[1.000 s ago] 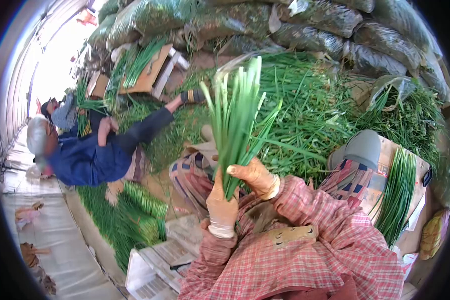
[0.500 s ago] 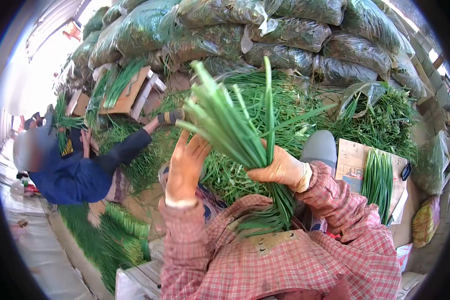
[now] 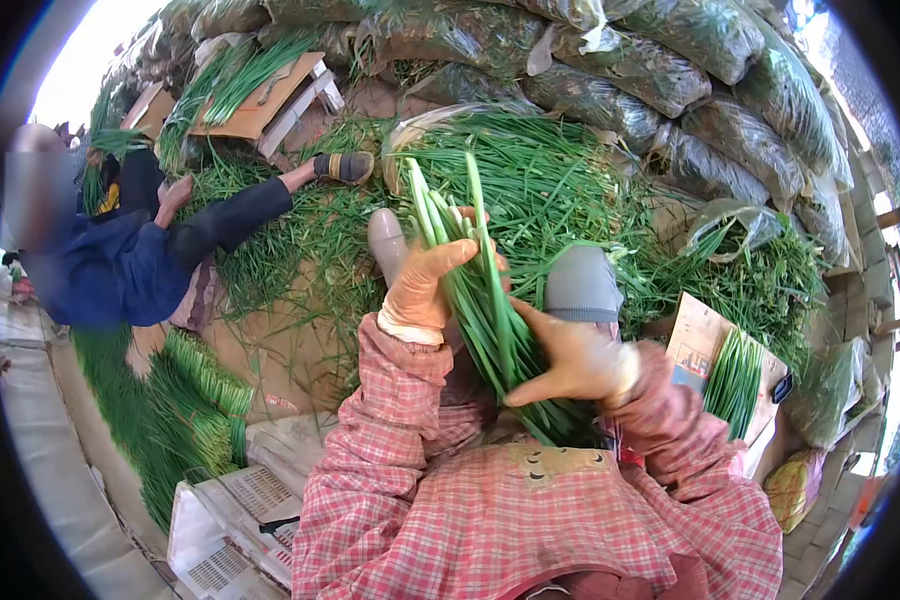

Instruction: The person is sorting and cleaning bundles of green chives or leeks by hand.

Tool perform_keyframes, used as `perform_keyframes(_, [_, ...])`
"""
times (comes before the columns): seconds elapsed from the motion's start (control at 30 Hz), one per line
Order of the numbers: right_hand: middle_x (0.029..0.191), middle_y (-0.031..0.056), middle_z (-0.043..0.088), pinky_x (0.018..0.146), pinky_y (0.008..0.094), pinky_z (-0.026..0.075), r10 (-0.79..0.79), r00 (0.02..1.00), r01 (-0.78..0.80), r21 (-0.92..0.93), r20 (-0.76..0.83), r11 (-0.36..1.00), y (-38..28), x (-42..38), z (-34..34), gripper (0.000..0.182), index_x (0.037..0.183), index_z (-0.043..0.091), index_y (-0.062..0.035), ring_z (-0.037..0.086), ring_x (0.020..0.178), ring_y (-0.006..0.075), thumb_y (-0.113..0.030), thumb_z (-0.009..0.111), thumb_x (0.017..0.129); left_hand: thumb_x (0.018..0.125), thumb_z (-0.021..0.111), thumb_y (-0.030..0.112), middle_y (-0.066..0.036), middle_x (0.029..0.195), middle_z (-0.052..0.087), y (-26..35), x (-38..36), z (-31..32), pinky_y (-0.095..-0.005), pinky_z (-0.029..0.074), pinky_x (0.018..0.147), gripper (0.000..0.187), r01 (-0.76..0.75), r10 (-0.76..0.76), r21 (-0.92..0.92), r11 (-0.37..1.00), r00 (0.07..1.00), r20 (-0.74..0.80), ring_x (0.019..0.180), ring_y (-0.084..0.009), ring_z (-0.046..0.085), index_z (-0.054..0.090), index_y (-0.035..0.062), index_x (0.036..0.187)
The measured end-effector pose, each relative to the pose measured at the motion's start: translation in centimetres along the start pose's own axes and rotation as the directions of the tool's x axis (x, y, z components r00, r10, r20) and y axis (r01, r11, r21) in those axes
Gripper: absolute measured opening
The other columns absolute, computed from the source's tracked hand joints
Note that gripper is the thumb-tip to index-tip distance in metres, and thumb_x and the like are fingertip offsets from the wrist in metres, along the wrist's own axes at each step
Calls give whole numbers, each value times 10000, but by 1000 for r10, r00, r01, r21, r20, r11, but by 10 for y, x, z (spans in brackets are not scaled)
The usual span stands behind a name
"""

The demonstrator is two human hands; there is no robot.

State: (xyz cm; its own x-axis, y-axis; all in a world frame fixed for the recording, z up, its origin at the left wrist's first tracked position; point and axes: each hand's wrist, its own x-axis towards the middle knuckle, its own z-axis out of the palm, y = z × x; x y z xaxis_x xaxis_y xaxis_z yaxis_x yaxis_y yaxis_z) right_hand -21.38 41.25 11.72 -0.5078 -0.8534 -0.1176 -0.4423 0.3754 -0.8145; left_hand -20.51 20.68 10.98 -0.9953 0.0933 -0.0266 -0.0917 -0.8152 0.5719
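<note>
A bunch of green onions [image 3: 490,318], pale at the upper ends, slants across my lap with its leaves pointing down. My left hand [image 3: 422,285], in a tan glove, is closed round the bunch near the pale ends. Lower down, my right hand [image 3: 572,355], also gloved and a little blurred, lies against the leaves. Its thumb and forefinger are spread apart, with the other fingers partly hidden. One thick stalk [image 3: 482,235] stands out above the rest. Beyond my hands spreads a heap of loose green onions [image 3: 540,160].
Right of my knee, a tilted board [image 3: 692,335] carries a neat bundle [image 3: 735,385]. Stuffed plastic sacks [image 3: 450,45] are stacked behind. At left sits another person [image 3: 120,255], one leg stretched towards the heap. Tied bundles [image 3: 205,400] lie in rows near a newspaper-covered surface [image 3: 225,535].
My left hand has gone from open beside the bunch to closed round it. The bunch is lower, and my right hand has loosened and slid towards the leaves. The view has shifted.
</note>
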Motion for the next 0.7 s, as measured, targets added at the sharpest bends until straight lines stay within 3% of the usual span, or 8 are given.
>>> perform_keyframes(0.1, [1006, 161, 580, 822, 292, 442, 248, 963, -261, 141, 108, 955, -19, -1, -87, 661, 1184, 455, 51, 566, 931, 209, -401, 655, 746, 684, 693, 104, -123, 812, 568, 4, 4, -17, -370, 502, 674, 450, -34, 38, -65, 997, 998, 56, 746, -247, 579, 470, 8, 1062])
perform_keyframes(0.17, [950, 96, 591, 819, 265, 430, 121, 958, -38, 304, -259, 952, -10, 17, -134, 525, 1181, 474, 21, 549, 878, 144, -377, 536, 844, 673, 696, 128, -124, 816, 567, 5, 8, -19, -369, 495, 689, 490, -16, 23, -89, 996, 997, 78, 753, -249, 577, 462, -5, 1082])
perform_keyframes(0.23, [1033, 112, 565, 868, 282, 410, -127, 888, 245, 223, -441, 944, -32, 68, -146, 486, 1221, 443, -7, 530, 968, 175, -355, 477, 884, 661, 698, 152, -124, 819, 566, 4, 14, -17, -369, 487, 705, 531, 22, -10, -102, 994, 993, 116, 760, -250, 575, 455, -19, 1101])
perform_keyframes(0.3, [1177, 130, 495, 932, 306, 371, -365, 865, 446, 198, -344, 873, -34, 124, -140, 531, 1264, 396, -24, 475, 1086, 207, -396, 455, 890, 653, 691, 180, -128, 869, 574, 4, 20, -13, -364, 478, 753, 608, 41, -26, -83, 996, 985, 171, 804, -251, 577, 430, -28, 1161])
perform_keyframes(0.43, [1242, 151, 463, 965, 341, 344, -467, 884, 456, 173, 25, 873, -47, 193, -112, 604, 1254, 410, -11, 443, 1145, 247, -492, 390, 890, 678, 651, 197, -156, 1000, 571, 6, 24, -1, -384, 467, 816, 632, 84, -56, -141, 986, 980, 193, 901, -268, 577, 400, -25, 1214])
perform_keyframes(0.53, [1129, 175, 557, 957, 329, 366, -389, 820, 333, 202, 420, 921, -48, 191, -102, 549, 1148, 508, 53, 508, 1088, 252, -414, 316, 932, 699, 618, 180, -179, 1069, 553, 7, 26, -6, -408, 462, 856, 580, 144, -104, -209, 967, 976, 192, 967, -290, 562, 418, -30, 1201])
perform_keyframes(0.63, [1108, 167, 570, 921, 338, 393, -179, 786, 206, 22, 591, 978, -51, 178, -95, 551, 1130, 519, 49, 530, 1049, 250, -425, 325, 926, 709, 617, 159, -188, 1061, 553, -2, 24, -15, -429, 474, 846, 537, 246, -212, -279, 928, 966, 145, 962, -299, 567, 435, -33, 1177])
perform_keyframes(0.7, [897, 149, 633, 691, 315, 491, -235, 800, 189, 140, 553, 972, -38, 183, -92, 680, 1056, 590, -28, 613, 780, 212, -628, 366, 829, 705, 627, 151, -190, 1044, 558, 3, 22, -7, -424, 483, 829, 526, 220, -191, -198, 955, 970, 152, 947, -298, 573, 444, -36, 1162])
